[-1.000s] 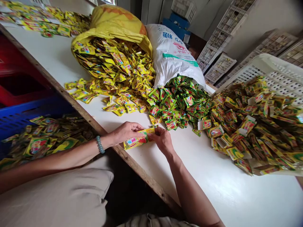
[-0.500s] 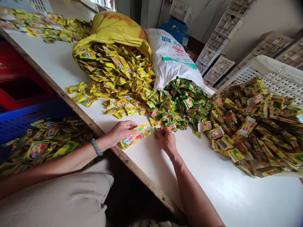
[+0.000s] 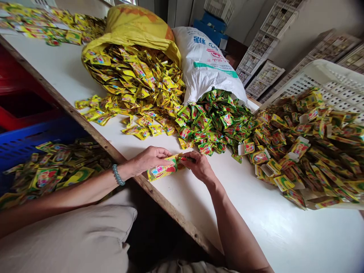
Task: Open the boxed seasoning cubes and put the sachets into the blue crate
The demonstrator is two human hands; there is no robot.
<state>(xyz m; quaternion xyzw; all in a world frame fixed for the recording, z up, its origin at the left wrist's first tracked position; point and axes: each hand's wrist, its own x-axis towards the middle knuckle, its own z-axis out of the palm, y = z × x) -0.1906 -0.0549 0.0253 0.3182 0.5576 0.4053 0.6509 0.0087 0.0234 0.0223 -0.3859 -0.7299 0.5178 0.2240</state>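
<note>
My left hand [image 3: 149, 160], with a beaded bracelet [image 3: 118, 175] at the wrist, is closed on a small flat yellow and green printed carton [image 3: 162, 172]. The carton is tilted just above the white table. At its right end my right hand [image 3: 201, 167] pinches a small green candy sachet, mostly hidden by the fingers, against the opening. Whether the sachet is partly inside, I cannot tell. Just beyond the hands lie a pile of green sachets [image 3: 216, 121] and a heap of yellow sachets [image 3: 136, 83].
Yellow sachets spill from a yellow sack [image 3: 139, 22], green ones from a white sack [image 3: 204, 57]. On the right, a white basket [image 3: 315, 76] lies tipped with many cartons [image 3: 309, 151]. A blue crate [image 3: 36, 136] of cartons stands below the table's wooden edge [image 3: 93, 134].
My right hand has moved left with the green sachet, from beside the pile to the carton's right end. My left hand still holds the carton. The view has shifted slightly.
</note>
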